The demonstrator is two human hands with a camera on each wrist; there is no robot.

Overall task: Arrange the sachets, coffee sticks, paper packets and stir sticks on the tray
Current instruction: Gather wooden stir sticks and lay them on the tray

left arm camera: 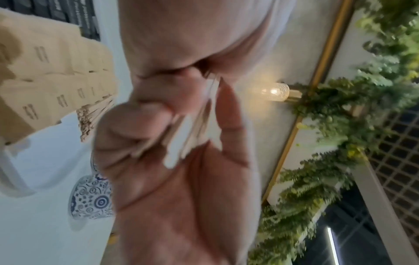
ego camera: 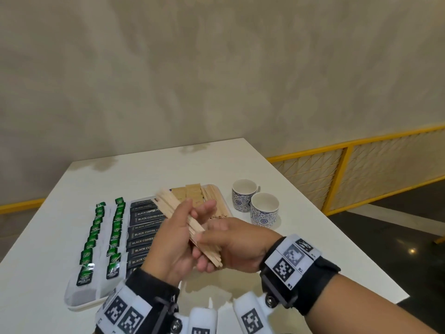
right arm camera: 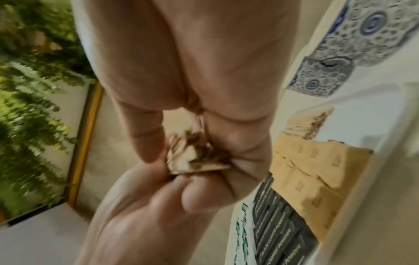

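Both hands hold one bundle of wooden stir sticks [ego camera: 173, 208] above the middle of the white tray [ego camera: 79, 307]. My left hand [ego camera: 192, 213] cradles the bundle from the left, thumb over it, as the left wrist view shows with the sticks [left arm camera: 181, 136] between thumb and fingers. My right hand [ego camera: 207, 249] grips the bundle's near end [right arm camera: 192, 157]. On the tray lie two columns of green tea sachets [ego camera: 96, 237], a row of black coffee sticks [ego camera: 144, 227], brown paper packets [ego camera: 190, 192] and more stir sticks [ego camera: 213, 194] at the far right.
Two blue-patterned cups [ego camera: 243, 198] [ego camera: 263, 209] stand on the white table right of the tray. The table's right edge drops to a dark floor beside a yellow railing [ego camera: 346, 169]. A beige wall stands behind the table.
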